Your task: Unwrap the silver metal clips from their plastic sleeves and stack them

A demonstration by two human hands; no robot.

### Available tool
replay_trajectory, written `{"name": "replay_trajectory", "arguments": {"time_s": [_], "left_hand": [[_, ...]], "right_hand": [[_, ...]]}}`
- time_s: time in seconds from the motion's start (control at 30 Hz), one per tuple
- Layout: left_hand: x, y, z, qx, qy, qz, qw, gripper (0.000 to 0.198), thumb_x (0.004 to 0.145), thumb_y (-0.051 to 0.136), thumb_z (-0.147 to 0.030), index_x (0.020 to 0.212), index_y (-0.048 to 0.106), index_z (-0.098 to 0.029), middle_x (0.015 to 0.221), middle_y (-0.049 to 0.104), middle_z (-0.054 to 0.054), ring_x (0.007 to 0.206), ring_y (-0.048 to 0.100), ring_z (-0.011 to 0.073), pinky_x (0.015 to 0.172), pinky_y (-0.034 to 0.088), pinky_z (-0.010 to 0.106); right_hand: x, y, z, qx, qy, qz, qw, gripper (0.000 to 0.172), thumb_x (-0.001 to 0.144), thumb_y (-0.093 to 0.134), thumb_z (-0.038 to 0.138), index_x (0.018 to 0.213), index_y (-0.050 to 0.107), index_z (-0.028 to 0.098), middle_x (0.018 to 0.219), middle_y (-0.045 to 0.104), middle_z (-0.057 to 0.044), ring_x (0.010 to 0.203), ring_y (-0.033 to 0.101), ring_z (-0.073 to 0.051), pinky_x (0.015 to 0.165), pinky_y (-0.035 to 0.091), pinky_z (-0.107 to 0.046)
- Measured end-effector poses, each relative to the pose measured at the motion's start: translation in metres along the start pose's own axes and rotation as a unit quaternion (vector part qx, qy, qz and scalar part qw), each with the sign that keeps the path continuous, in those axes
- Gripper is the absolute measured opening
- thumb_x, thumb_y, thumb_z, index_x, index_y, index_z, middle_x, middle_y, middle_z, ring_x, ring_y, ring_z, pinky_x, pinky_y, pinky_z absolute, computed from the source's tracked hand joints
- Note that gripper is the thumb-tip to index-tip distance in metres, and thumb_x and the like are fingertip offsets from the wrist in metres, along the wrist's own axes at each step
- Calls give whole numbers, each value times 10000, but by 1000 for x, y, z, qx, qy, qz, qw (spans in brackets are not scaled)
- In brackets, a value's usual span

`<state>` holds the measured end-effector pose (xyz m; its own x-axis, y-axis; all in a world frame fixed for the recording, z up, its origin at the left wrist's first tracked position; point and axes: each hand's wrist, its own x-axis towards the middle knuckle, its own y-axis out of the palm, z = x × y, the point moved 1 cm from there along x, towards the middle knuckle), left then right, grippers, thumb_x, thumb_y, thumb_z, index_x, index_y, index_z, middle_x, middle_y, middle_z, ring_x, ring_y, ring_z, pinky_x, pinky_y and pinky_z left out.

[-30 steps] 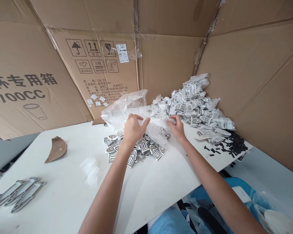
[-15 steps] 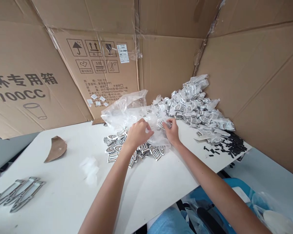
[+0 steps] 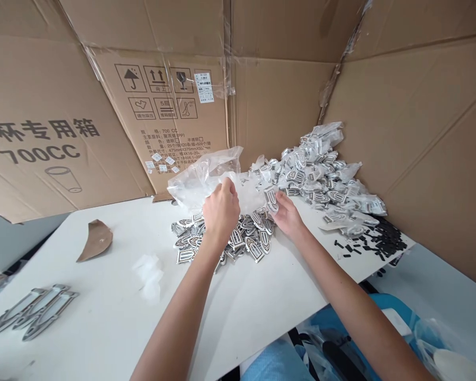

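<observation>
My left hand (image 3: 221,211) is closed on the crumpled clear plastic bag (image 3: 206,179) lying behind a pile of loose silver-and-black metal badges (image 3: 226,239) on the white table (image 3: 103,312). My right hand (image 3: 287,216) pinches one badge (image 3: 270,198) between thumb and fingers, holding it upright just right of the bag. Both hands hover over the back of the loose pile.
A larger heap of badges in small plastic sleeves (image 3: 325,180) sits at the back right, with small black pieces (image 3: 375,243) beside it. Cardboard walls (image 3: 162,106) surround the table. A brown paper scrap (image 3: 96,241), a wad of clear film (image 3: 148,272) and grey metal handles (image 3: 31,312) lie at left.
My left hand pulled the plastic bag back off the loose pile, uncovering more badges. My right hand moved left and now holds one badge upright.
</observation>
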<state>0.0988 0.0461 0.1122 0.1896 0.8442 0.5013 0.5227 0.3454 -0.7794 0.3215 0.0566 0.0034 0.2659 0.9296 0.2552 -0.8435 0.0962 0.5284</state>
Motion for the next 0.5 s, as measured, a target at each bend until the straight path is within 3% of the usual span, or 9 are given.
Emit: {"name": "replay_trajectory", "arguments": {"time_s": [0.13,0.3,0.4,0.5], "left_hand": [[-1,4,0,62,35,29,997,308,990,460,-35,1067,676,-240,1014,714,96,735,646,246,616,371,369],[2,6,3,36,115,54,991,383,999,457,-36,1015,770,-255,1136,691,92,876,688,258,641,434,377],[3,6,5,10,149,76,986,425,998,456,-17,1013,808,-254,1210,681,95,1035,706,278,710,499,385],[2,6,5,-1,164,99,981,466,1006,426,-3,1130,809,-237,1257,679,105,1116,704,288,789,538,396]], "right_hand": [[-5,5,-3,10,27,31,999,370,803,931,498,822,624,293,836,719,23,762,689,-203,697,609,-341],[-3,6,-5,33,32,49,998,348,795,963,427,811,644,289,809,717,32,753,695,-188,682,618,-320],[0,3,-4,53,28,37,998,301,821,948,397,832,666,291,820,735,31,779,714,-186,686,634,-311],[1,0,-3,69,19,6,997,253,844,926,381,874,689,299,861,767,31,820,740,-196,674,649,-315]]}}
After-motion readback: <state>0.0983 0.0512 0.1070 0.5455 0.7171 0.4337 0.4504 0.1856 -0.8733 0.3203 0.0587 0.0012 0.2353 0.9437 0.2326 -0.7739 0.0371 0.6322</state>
